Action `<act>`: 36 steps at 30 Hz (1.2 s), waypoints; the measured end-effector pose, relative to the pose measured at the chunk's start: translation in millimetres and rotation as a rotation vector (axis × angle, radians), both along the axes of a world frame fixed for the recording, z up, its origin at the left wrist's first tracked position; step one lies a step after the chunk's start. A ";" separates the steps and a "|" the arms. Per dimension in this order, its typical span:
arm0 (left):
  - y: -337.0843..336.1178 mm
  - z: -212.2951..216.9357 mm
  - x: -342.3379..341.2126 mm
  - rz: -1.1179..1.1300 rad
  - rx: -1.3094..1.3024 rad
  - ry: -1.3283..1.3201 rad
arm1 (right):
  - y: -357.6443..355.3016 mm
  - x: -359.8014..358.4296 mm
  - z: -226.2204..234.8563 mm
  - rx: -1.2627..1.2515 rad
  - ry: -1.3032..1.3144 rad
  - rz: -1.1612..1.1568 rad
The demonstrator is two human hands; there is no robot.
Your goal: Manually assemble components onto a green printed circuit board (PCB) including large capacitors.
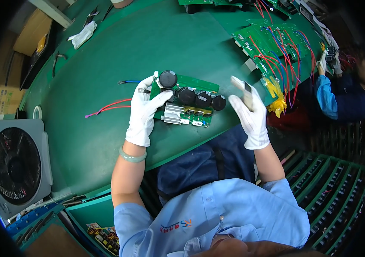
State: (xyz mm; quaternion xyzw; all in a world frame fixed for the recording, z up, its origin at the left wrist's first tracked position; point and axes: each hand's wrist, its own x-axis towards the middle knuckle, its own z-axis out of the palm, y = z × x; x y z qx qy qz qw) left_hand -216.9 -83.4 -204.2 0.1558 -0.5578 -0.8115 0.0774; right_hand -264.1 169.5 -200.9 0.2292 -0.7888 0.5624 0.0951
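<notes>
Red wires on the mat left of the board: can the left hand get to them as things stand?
Probably yes, but not freely. The left hand is gripping the circuit board and would have to let go first. The red wires lie just to its left on the green mat, with nothing between.

The light is bright and even from above, with only soft shadows on the green counter (105, 85). The right hand (251, 113) is a little blurred. Straight edges bend strongly toward the rim, and the corners are black.
</notes>
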 end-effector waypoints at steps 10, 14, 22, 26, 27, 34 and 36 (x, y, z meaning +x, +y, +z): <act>10.7 59.1 28.4 -0.005 -1.369 0.689 | 7.1 -15.2 -18.9 -0.398 -0.672 0.012; 16.9 65.6 17.8 -0.154 -1.435 0.679 | 6.7 -13.4 -19.6 -0.443 -0.691 0.039; 13.4 114.5 17.0 -0.074 -1.059 0.289 | 9.6 -12.5 -14.9 -0.434 -0.664 0.053; 17.2 118.5 -18.4 -0.302 -1.002 0.064 | 10.3 -12.2 -16.7 -0.481 -0.676 0.068; 19.7 121.5 -22.9 -0.337 -1.156 0.100 | 10.4 -13.3 -17.0 -0.480 -0.664 0.060; 37.5 137.0 -33.2 -0.264 -0.927 -0.072 | 15.9 -12.3 -16.9 -0.504 -0.668 0.084; 38.4 126.3 -35.5 -0.347 -1.214 -0.031 | 16.6 -13.2 -12.6 -0.519 -0.663 0.100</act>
